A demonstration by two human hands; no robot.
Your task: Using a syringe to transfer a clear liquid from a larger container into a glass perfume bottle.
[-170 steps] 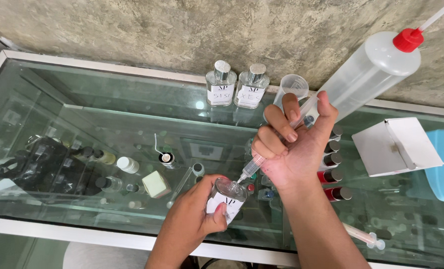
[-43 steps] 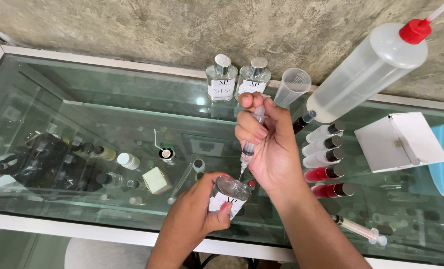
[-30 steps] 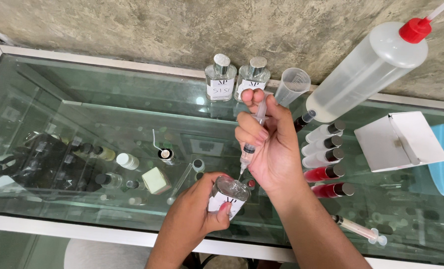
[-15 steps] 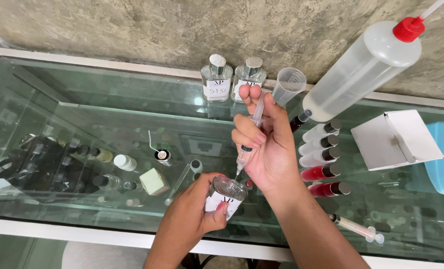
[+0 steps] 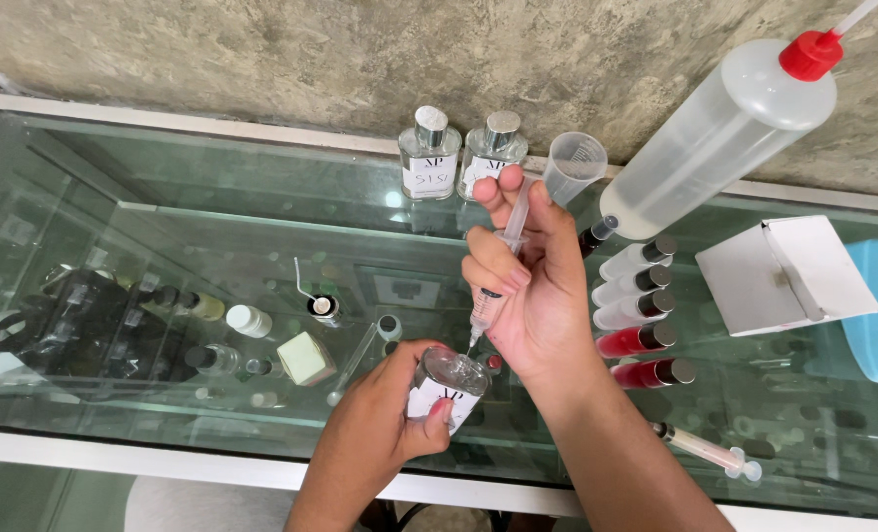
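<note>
My left hand point(image 5: 380, 424) grips a small clear glass bottle point(image 5: 446, 384) with a white label, held tilted above the glass counter point(image 5: 114, 197). My right hand point(image 5: 527, 286) is wrapped around a plastic syringe point(image 5: 493, 286), thumb on the plunger. The syringe's tip points down into the mouth of the bottle. The plunger is pushed well into the barrel.
Two labelled clear bottles point(image 5: 429, 153) with silver caps and a small measuring cup point(image 5: 574, 166) stand by the wall. A large squeeze bottle point(image 5: 715, 138) with a red nozzle leans at the right. Several small vials point(image 5: 641, 310), a white box point(image 5: 783, 276) and a second syringe point(image 5: 705, 451) lie right.
My right hand came down from the squeeze bottle with the syringe and put its tip in the small bottle. The plunger has gone steadily further in. The left hand has stayed still.
</note>
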